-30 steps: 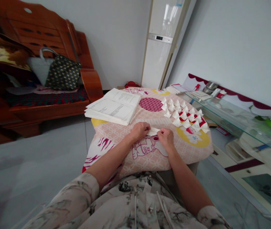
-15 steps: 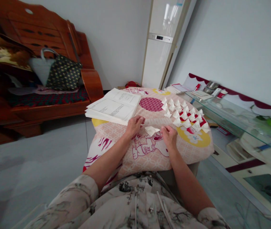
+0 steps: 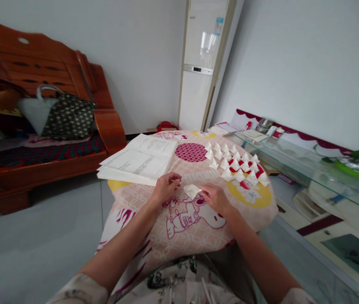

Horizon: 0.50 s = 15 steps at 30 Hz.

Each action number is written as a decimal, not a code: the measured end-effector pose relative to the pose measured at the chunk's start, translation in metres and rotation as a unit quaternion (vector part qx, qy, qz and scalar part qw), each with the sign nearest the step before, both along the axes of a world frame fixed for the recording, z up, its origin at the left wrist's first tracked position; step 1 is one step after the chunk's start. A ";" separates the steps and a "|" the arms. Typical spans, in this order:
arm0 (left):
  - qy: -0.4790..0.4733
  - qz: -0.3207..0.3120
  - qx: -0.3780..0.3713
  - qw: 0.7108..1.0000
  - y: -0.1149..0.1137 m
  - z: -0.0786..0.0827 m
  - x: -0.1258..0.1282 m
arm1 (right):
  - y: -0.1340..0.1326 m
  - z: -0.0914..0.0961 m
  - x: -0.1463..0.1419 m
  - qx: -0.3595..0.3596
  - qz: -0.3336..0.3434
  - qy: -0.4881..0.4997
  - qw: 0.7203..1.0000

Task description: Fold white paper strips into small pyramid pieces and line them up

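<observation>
A small folded piece of white paper (image 3: 192, 191) lies low over the patterned cloth, in front of me. The fingers of my right hand (image 3: 215, 197) are closed on its right edge. My left hand (image 3: 167, 187) is just left of the paper, its fingers loosely bent and apart, with nothing seen in them. Behind the paper lies a pale, flat strip (image 3: 201, 175) with faint marks. Several folded white paper pieces with pointed tops (image 3: 235, 164) stand in rows at the right of the table.
An open book (image 3: 138, 158) with printed pages lies at the table's left. The cloth-covered table (image 3: 192, 232) has a glass-topped cabinet (image 3: 290, 169) at its right. A wooden sofa (image 3: 40, 156) with bags stands at the left. A white tall unit (image 3: 198, 97) is at the back.
The view has tilted up and shifted right, so things sit lower and further left. My right hand has come in onto the paper's right edge, and the paper has turned slightly.
</observation>
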State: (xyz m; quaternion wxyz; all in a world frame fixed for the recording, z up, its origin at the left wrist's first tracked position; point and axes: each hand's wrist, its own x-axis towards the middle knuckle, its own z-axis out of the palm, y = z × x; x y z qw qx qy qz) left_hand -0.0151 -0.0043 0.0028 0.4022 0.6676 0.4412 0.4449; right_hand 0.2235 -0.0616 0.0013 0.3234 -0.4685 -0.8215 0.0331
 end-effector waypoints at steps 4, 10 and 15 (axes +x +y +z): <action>-0.002 -0.028 -0.031 0.999 0.001 -0.004 -0.006 | 0.005 0.003 0.004 -0.008 0.022 -0.051 0.998; 0.035 -0.047 -0.047 0.997 -0.001 -0.010 -0.012 | 0.010 0.003 0.006 0.000 0.062 -0.038 0.997; 0.100 -0.051 -0.026 0.993 -0.005 -0.006 -0.013 | 0.013 0.001 0.006 0.036 0.092 -0.017 0.995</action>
